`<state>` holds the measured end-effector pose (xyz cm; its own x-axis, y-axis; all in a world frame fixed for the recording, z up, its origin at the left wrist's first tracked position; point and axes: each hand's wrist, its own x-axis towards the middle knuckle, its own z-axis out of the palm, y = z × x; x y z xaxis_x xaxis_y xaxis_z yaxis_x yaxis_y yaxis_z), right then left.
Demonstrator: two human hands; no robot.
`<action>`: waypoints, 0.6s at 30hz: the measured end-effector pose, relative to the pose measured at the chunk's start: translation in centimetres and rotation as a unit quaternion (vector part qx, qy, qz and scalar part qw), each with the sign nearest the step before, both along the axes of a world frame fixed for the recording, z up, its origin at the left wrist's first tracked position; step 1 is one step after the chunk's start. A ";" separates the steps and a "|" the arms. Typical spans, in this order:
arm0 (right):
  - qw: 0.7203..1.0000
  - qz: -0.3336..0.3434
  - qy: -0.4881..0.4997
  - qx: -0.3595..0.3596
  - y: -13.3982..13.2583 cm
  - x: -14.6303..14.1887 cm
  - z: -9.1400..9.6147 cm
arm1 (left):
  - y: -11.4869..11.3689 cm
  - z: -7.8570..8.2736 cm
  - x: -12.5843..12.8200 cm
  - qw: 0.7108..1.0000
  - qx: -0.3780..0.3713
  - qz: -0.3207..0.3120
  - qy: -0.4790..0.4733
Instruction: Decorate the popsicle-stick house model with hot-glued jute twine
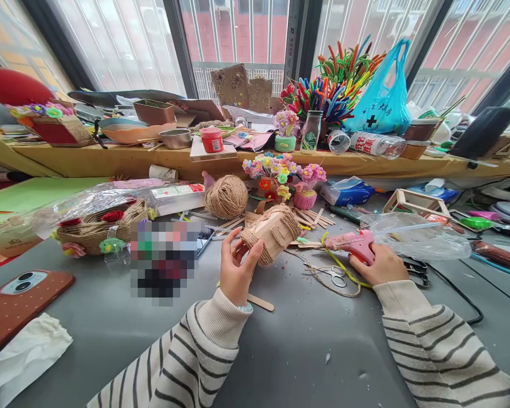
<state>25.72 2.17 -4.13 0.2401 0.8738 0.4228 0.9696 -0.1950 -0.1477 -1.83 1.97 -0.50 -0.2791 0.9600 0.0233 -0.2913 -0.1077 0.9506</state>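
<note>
Above the grey table, my left hand point(234, 272) grips a small box made of wooden craft sticks and wound with jute twine point(276, 231). My thumb lies on its near side, and the fingers behind are partly hidden. On the right, my right hand point(381, 265) is closed around a pink hot glue gun point(357, 243), its nozzle pointing left toward the box. Small scissors point(335, 276) and a loop of twine point(349, 293) lie between the two hands. A loose craft stick point(261, 302) rests by my left wrist. Behind the box sits a ball of twine point(226, 196).
Loose craft sticks point(317, 217) and pots of pipe-cleaner flowers point(305, 192) stand behind the box. A twine basket point(97, 229) and a phone point(29, 294) are at left. Clear plastic wrap point(420, 238) and a black cable point(459, 300) lie at right. A cluttered ledge point(221, 165) runs behind.
</note>
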 end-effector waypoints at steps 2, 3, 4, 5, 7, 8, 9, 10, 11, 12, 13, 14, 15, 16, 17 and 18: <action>1.000 0.006 -0.005 -0.004 0.1 0.0 -0.3 | 0.0 0.0 0.0 1.000 -0.001 -0.002 0.003; 1.000 0.008 -0.008 -0.006 0.2 0.0 -0.5 | 0.0 0.0 0.0 1.000 -0.001 -0.001 0.006; 1.000 0.009 -0.011 -0.007 0.2 0.1 -0.6 | 0.0 0.0 0.0 1.000 -0.001 0.000 0.008; 1.000 0.011 -0.014 -0.008 0.2 0.1 -0.8 | 0.0 0.0 -0.1 1.000 0.000 0.002 0.010; 1.000 0.017 -0.021 -0.008 0.1 0.2 -0.8 | 0.0 -0.1 -0.1 1.000 0.004 0.002 0.012; 0.999 0.021 -0.025 -0.007 0.1 0.3 -0.7 | 0.0 -0.1 -0.1 1.000 0.006 0.002 0.012; 0.999 0.025 -0.029 -0.005 0.0 0.4 -0.5 | 0.0 -0.1 -0.1 1.000 0.009 0.001 0.013; 0.999 0.026 -0.033 -0.001 -0.2 0.6 -0.2 | 0.0 -0.2 -0.1 1.000 0.011 0.001 0.013; 0.999 0.030 -0.037 0.009 -0.2 0.7 0.1 | 0.0 -0.2 -0.1 1.000 0.014 0.000 0.014; 0.998 0.046 -0.040 0.028 -0.3 0.8 0.4 | 0.0 -0.2 -0.1 1.000 0.016 -0.001 0.016; 0.994 0.084 -0.042 0.053 -0.4 0.8 0.7 | 0.0 -0.2 -0.1 1.000 0.018 -0.003 0.018; 0.986 0.142 -0.042 0.078 -0.4 0.8 0.9 | 0.0 -0.2 0.0 1.000 0.020 -0.007 0.019; 0.972 0.210 -0.041 0.097 -0.3 0.6 1.0 | 0.0 -0.2 0.0 1.000 0.021 -0.011 0.020; 0.953 0.280 -0.039 0.108 -0.3 0.4 0.9 | -0.1 -0.2 0.0 0.999 0.021 -0.016 0.020; 0.935 0.337 -0.035 0.106 -0.2 0.0 0.7 | -0.1 -0.1 0.1 0.999 0.021 -0.021 0.020; 0.924 0.370 -0.033 0.095 -0.2 -0.4 0.5 | -0.1 -0.1 0.2 0.999 0.020 -0.027 0.021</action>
